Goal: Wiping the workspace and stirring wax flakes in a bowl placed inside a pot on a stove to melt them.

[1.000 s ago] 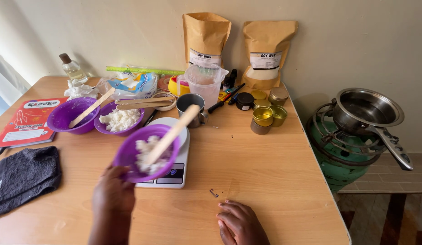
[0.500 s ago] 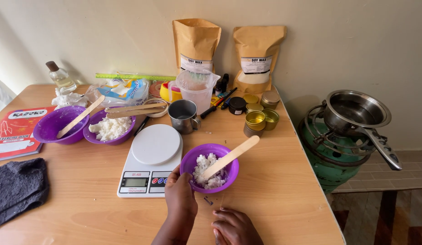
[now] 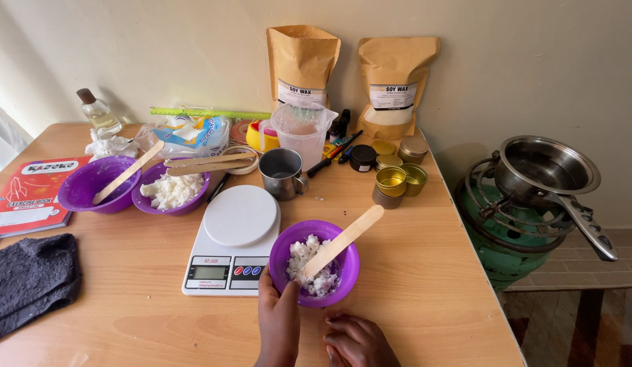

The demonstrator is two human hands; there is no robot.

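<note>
- a pale wall backs a wooden counter [image 3: 425, 285] crowded with supplies.
- the step in hand looks like setting down a purple bowl [image 3: 316, 264] of white flakes, a flat wooden stick [image 3: 343, 240] leaning in it, on the counter just right of a white scale [image 3: 234, 239].
- left hand [image 3: 278, 321]: its grip is clenched on the bowl's near rim, thumb over the edge.
- right hand [image 3: 355, 341]: lies curled on the counter just right of that grip, grasping nothing i can see.
- a next move would call for a steady bowl, since the stick tilts far out.
</note>
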